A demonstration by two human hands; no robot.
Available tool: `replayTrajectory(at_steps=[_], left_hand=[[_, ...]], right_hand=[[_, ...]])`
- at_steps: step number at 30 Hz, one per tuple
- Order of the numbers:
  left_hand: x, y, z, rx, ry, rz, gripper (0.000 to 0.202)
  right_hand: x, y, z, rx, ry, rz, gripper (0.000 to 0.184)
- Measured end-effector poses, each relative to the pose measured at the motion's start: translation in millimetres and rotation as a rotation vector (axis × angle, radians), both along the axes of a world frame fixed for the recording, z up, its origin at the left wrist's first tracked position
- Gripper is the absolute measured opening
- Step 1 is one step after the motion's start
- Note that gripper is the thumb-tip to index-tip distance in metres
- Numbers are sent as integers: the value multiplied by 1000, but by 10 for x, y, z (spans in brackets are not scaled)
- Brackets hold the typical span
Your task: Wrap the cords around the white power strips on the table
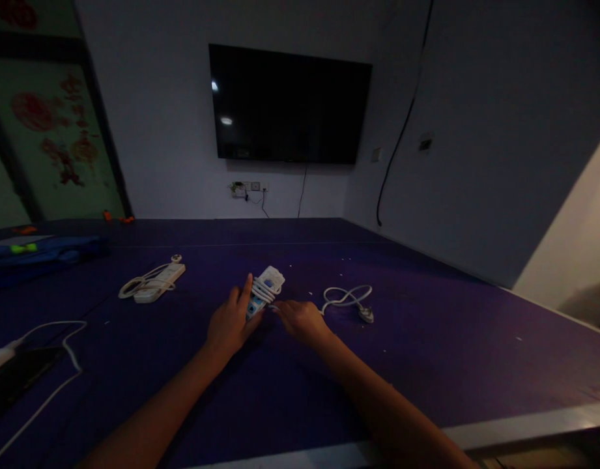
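Note:
My left hand (230, 320) grips a white and blue power strip (273, 276) by its near end, tilted just above the purple surface. Several turns of white cord (264, 290) wrap around the strip's middle. Close by on the right, my right hand (300, 318) pinches the same cord beside the strip. From under that hand the loose cord runs right in a loop (346, 299) and ends in a plug (366, 314) lying on the surface. The fingertips of my right hand are partly hidden.
A second white power strip (159, 284) with its cord lies at left. Nearer sit a dark flat device (23, 378) and a white cable (75, 355). Blue folded cloth (60, 251) lies at far left. A television (290, 104) hangs on the wall behind; a black cable (395, 150) hangs at right.

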State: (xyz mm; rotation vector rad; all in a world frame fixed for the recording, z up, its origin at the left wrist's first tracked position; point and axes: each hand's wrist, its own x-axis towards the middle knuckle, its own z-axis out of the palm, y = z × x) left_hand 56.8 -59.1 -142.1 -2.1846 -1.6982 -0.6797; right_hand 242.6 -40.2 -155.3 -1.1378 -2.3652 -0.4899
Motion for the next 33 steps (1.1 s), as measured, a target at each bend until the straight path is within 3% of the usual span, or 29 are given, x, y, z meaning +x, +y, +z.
replayTrajectory(at_steps=[11,16,20,27,33], left_hand=[[8,-4,63,-203,126,16,76],[0,-9,64,-286,128,-42,92],[8,3,26,-326,110,-79,84],[-1,32,-32,-310,85,-90,78],[-27,63,-14,-310,74,-84,74]], right_hand=[[0,27,-69,164,-157,151,19],[-23,21,-103,207,-206,217,17],[-41,13,-106,226,-254,271,20],[-34,15,-86,192,-282,232,20],[-70,-39,28,40,-246,223,21]])
